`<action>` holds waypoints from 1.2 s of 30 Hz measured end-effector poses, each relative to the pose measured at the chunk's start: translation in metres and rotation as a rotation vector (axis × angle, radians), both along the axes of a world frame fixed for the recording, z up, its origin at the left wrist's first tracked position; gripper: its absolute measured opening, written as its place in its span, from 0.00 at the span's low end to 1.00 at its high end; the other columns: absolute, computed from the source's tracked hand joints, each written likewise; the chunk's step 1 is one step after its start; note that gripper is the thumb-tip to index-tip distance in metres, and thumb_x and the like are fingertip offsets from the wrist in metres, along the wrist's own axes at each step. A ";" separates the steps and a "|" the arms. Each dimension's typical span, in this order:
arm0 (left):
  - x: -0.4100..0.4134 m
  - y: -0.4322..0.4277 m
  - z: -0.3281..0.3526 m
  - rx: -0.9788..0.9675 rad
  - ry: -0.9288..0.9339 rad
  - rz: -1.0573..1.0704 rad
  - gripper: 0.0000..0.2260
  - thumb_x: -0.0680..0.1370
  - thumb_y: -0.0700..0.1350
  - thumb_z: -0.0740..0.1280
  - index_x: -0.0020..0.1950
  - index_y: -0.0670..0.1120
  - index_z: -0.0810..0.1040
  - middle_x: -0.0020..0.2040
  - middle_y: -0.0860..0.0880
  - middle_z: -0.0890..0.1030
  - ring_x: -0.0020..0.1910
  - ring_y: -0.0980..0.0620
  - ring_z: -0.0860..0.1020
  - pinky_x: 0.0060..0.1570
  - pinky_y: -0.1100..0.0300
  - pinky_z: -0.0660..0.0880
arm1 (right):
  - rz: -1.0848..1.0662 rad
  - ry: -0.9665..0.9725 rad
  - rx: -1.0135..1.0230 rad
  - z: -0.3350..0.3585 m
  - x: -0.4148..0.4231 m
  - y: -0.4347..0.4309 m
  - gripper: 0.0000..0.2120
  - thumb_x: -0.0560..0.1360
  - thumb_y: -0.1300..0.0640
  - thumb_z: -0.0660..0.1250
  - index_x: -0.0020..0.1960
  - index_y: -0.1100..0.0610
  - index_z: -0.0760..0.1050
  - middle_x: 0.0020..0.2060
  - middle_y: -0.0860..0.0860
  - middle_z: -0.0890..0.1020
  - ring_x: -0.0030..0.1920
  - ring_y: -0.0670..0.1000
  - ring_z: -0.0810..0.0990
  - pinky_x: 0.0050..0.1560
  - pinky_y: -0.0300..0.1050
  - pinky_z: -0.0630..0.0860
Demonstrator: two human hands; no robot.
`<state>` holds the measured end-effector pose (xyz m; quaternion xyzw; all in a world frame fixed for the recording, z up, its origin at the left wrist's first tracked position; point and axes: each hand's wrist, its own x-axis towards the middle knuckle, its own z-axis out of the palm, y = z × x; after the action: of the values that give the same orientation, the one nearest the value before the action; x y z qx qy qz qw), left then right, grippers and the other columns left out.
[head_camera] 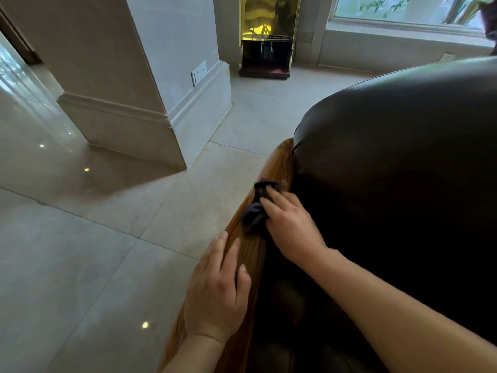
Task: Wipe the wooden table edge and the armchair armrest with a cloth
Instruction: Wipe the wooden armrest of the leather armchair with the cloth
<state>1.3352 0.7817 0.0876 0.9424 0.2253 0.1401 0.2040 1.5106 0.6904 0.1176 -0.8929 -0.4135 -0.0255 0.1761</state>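
Observation:
The wooden armrest [279,168] of a dark leather armchair [398,162] runs from the bottom centre up toward the middle. A crumpled dark cloth [256,208] lies on the armrest, pressed down under the fingers of my right hand [290,224]. My left hand [217,289] rests flat on the armrest nearer to me, fingers spread, holding nothing. No wooden table shows in the head view.
A pale square pillar [129,84] with a wall socket stands on the glossy tiled floor [80,251] to the left. A gold and black cabinet-like machine [266,36] stands against the far wall, beside a window [408,9].

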 end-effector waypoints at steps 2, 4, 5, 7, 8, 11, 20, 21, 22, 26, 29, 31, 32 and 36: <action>0.002 0.001 -0.001 0.065 0.059 -0.025 0.24 0.78 0.52 0.55 0.73 0.49 0.72 0.75 0.45 0.70 0.72 0.46 0.70 0.67 0.50 0.70 | -0.093 -0.069 0.016 0.002 0.015 0.013 0.21 0.77 0.61 0.68 0.68 0.65 0.73 0.70 0.65 0.71 0.70 0.67 0.68 0.71 0.57 0.65; 0.004 0.000 -0.001 0.121 0.117 -0.046 0.25 0.78 0.53 0.55 0.74 0.49 0.70 0.75 0.45 0.69 0.74 0.44 0.68 0.69 0.50 0.66 | -0.192 -0.117 -0.016 0.002 0.027 0.022 0.23 0.77 0.60 0.68 0.69 0.69 0.70 0.70 0.69 0.69 0.72 0.68 0.66 0.73 0.58 0.61; 0.004 0.000 -0.002 0.137 0.135 -0.053 0.25 0.78 0.54 0.54 0.74 0.49 0.70 0.76 0.44 0.69 0.74 0.44 0.67 0.70 0.49 0.65 | -0.223 -0.062 -0.050 0.001 0.028 0.026 0.24 0.79 0.59 0.64 0.71 0.68 0.66 0.73 0.68 0.65 0.74 0.67 0.61 0.74 0.56 0.56; 0.003 0.000 -0.002 0.145 0.160 -0.052 0.25 0.78 0.54 0.54 0.74 0.49 0.70 0.76 0.44 0.69 0.74 0.43 0.67 0.69 0.48 0.67 | -0.208 0.019 -0.052 -0.005 0.023 0.030 0.24 0.81 0.59 0.59 0.75 0.65 0.61 0.77 0.64 0.59 0.77 0.63 0.55 0.75 0.53 0.49; 0.004 0.000 -0.002 0.147 0.168 -0.048 0.25 0.78 0.54 0.54 0.73 0.48 0.70 0.75 0.43 0.69 0.74 0.42 0.67 0.69 0.47 0.68 | -0.157 -0.005 -0.061 -0.009 0.017 0.029 0.25 0.80 0.59 0.60 0.75 0.65 0.62 0.77 0.64 0.59 0.77 0.64 0.55 0.76 0.54 0.50; 0.007 -0.001 0.000 0.161 0.204 -0.054 0.25 0.78 0.55 0.55 0.72 0.46 0.71 0.74 0.42 0.69 0.73 0.41 0.68 0.68 0.45 0.70 | 0.034 -0.032 -0.046 -0.015 -0.006 0.013 0.24 0.75 0.62 0.67 0.70 0.65 0.70 0.74 0.64 0.66 0.76 0.65 0.61 0.76 0.56 0.56; 0.063 0.015 0.016 0.258 0.213 -0.194 0.23 0.79 0.56 0.54 0.67 0.42 0.67 0.72 0.39 0.66 0.74 0.39 0.63 0.75 0.43 0.58 | 0.077 0.092 0.042 -0.010 -0.001 0.000 0.17 0.78 0.58 0.66 0.67 0.54 0.77 0.74 0.53 0.70 0.74 0.58 0.66 0.72 0.53 0.65; 0.069 0.015 0.015 0.247 0.216 -0.196 0.24 0.80 0.56 0.54 0.69 0.42 0.66 0.74 0.39 0.64 0.76 0.40 0.59 0.76 0.44 0.56 | 0.078 0.082 0.043 -0.008 0.003 0.000 0.16 0.78 0.56 0.66 0.65 0.53 0.78 0.73 0.52 0.72 0.72 0.59 0.68 0.69 0.55 0.68; 0.072 0.015 0.013 0.238 0.205 -0.188 0.25 0.80 0.57 0.53 0.70 0.42 0.65 0.76 0.39 0.62 0.78 0.42 0.56 0.76 0.44 0.55 | 0.090 0.049 0.041 -0.005 0.006 0.000 0.15 0.77 0.55 0.67 0.63 0.54 0.80 0.71 0.53 0.74 0.70 0.59 0.70 0.67 0.57 0.71; 0.071 0.017 0.005 0.258 0.197 -0.163 0.29 0.79 0.60 0.53 0.74 0.43 0.63 0.79 0.40 0.60 0.79 0.42 0.54 0.76 0.41 0.57 | 0.140 -0.316 -0.260 -0.002 0.030 0.015 0.23 0.77 0.51 0.66 0.67 0.64 0.75 0.68 0.64 0.74 0.72 0.64 0.67 0.72 0.59 0.65; 0.075 0.018 0.005 0.265 0.208 -0.173 0.30 0.78 0.60 0.54 0.76 0.44 0.62 0.79 0.41 0.60 0.79 0.42 0.56 0.75 0.40 0.59 | 0.067 -0.253 -0.570 -0.001 0.052 0.035 0.34 0.81 0.44 0.39 0.77 0.66 0.54 0.77 0.68 0.55 0.77 0.70 0.46 0.75 0.64 0.46; 0.074 0.018 0.003 0.243 0.236 -0.182 0.31 0.78 0.60 0.54 0.77 0.46 0.59 0.80 0.42 0.58 0.80 0.43 0.54 0.76 0.41 0.57 | 0.007 -0.261 -0.584 0.002 0.065 0.052 0.36 0.81 0.41 0.40 0.77 0.68 0.53 0.76 0.69 0.55 0.77 0.70 0.47 0.75 0.65 0.45; 0.073 0.018 0.002 0.228 0.233 -0.182 0.31 0.78 0.61 0.53 0.78 0.47 0.59 0.80 0.43 0.58 0.80 0.44 0.53 0.76 0.42 0.55 | -0.017 -0.263 -0.570 0.005 0.073 0.059 0.37 0.82 0.40 0.44 0.76 0.69 0.54 0.76 0.69 0.57 0.76 0.71 0.48 0.75 0.65 0.45; 0.074 0.019 0.001 0.186 0.197 -0.177 0.28 0.79 0.61 0.56 0.75 0.47 0.67 0.80 0.46 0.61 0.79 0.47 0.55 0.76 0.45 0.53 | -0.076 -0.230 -0.718 0.018 0.106 0.087 0.36 0.81 0.39 0.50 0.74 0.68 0.61 0.73 0.71 0.62 0.74 0.74 0.53 0.72 0.71 0.48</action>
<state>1.4088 0.8006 0.0883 0.9825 0.1461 0.0488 0.1044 1.6164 0.7773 0.1357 -0.9038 -0.3799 0.0146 -0.1964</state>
